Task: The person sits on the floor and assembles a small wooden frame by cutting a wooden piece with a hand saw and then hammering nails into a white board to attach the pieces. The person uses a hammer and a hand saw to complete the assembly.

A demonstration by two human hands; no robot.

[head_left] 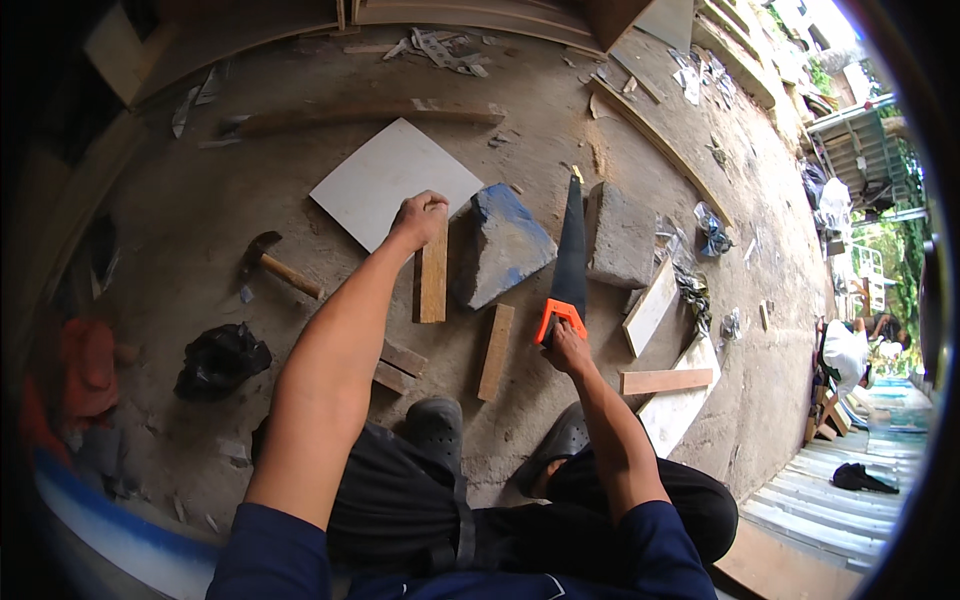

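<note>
My right hand [567, 348] is closed round the orange handle of a handsaw [570, 250]. The dark blade points away from me, between a blue-stained concrete block [505, 245] and a grey concrete block [620, 235]. My left hand [422, 217] is closed at the far end of a short wooden block [433, 280], left of the blue-stained block. Its fingertips are partly hidden. Beyond that hand, a white square board [400, 175] lies on the ground. Another short wood piece [496, 352] rests between my two arms.
A hammer [285, 275] and a black plastic bag [222, 362] lie at the left. Wood offcuts [402, 358] sit near my left foot. At the right are a white strip [652, 308], a wooden strip [667, 381] and a long plank [665, 150]. A wooden beam [370, 115] lies farther off.
</note>
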